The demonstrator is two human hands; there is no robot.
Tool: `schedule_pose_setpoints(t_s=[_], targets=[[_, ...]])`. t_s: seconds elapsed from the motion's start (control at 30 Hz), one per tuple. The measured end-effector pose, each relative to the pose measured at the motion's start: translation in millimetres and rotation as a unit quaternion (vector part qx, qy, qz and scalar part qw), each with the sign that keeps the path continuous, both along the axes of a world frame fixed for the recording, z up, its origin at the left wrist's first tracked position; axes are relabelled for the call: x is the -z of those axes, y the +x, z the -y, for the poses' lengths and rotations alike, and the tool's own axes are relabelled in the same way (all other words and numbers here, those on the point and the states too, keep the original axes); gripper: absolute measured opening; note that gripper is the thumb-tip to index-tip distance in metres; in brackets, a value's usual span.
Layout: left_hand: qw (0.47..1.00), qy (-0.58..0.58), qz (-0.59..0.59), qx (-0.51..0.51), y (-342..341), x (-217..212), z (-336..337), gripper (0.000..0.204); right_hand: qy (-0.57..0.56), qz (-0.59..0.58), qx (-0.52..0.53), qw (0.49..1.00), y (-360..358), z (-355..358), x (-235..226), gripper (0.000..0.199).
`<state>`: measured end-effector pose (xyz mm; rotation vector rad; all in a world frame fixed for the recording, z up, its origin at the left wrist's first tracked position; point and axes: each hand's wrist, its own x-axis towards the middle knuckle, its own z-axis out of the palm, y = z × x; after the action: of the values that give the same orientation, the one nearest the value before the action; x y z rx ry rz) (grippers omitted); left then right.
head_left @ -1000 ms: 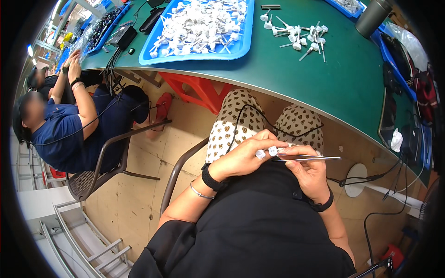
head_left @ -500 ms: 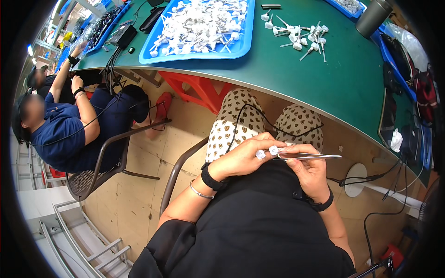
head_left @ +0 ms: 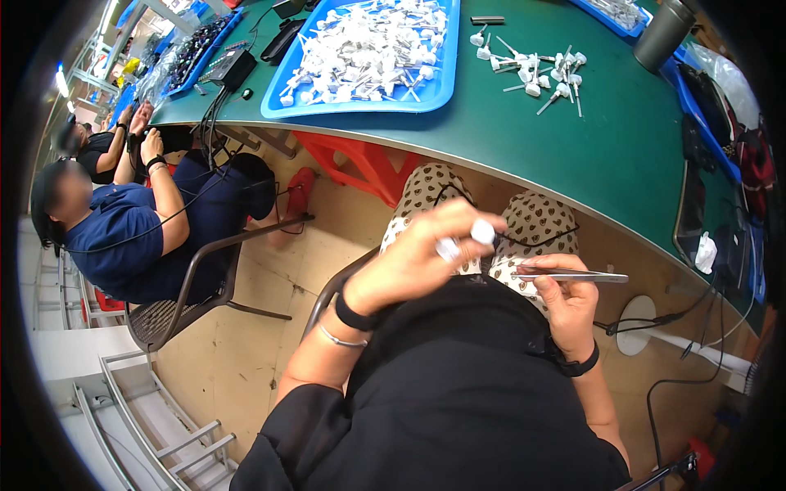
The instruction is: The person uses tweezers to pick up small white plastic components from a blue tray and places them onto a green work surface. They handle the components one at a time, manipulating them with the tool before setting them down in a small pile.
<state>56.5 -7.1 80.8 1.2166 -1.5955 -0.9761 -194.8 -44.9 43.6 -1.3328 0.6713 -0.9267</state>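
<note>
My left hand is raised over my lap, its fingers smeared by motion. Between its fingertips is a white plastic cap-like part. A second white piece shows lower against the fingers; whether it is separate is unclear. My right hand pinches metal tweezers between thumb and fingers, tips toward the left hand and apart from it. Ahead on the table, a blue tray bears a heap of white-headed parts with thin metal stems. Several more such parts lie loose right of the tray.
The green table curves in front of my knees. A dark cylinder and a blue bin stand at its right. Cables hang at the right. A seated co-worker is at my left, near a red stool.
My left hand has lifted away from the tweezers, up and leftward, carrying the white pieces. My right hand has shifted slightly right with the tweezers. The whole view has drifted a little.
</note>
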Motion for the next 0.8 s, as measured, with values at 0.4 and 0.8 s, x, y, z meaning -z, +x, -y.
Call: schedule_pose_setpoints(t_s=[0.4,0.8], targets=[[0.77,-0.183,0.419,-0.446,180.0,-84.0,132.1,0.043,-0.024,-0.015,0.014,1.0,-5.4,2.8,-8.8,0.017],[0.962,0.125,-0.236,-0.055,11.5,-15.7,21.6,0.022,0.006,-0.015,0.019,1.0,-8.4,5.5,-6.9,0.017]])
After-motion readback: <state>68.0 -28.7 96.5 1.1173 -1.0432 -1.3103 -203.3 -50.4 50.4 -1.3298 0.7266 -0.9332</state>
